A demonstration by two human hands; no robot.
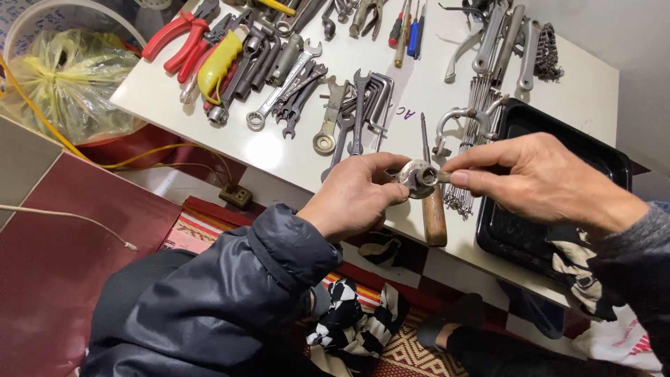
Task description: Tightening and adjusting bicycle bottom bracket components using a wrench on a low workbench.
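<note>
A dark padded jacket sleeve fills the lower foreground, leading up to the left hand, whose fingers are closed around a small round metal part, possibly a bicycle hub or bearing cup; the view is too small to be sure. The right hand comes in from the opposite side, thumb and forefinger pinched on the part's right end. The part sits between both hands, its axis running roughly left to right, held just above the edge of a white table. Directly below it lies a wooden-handled tool. Farther back are combination wrenches, red-handled pliers and a black tray at right.
</note>
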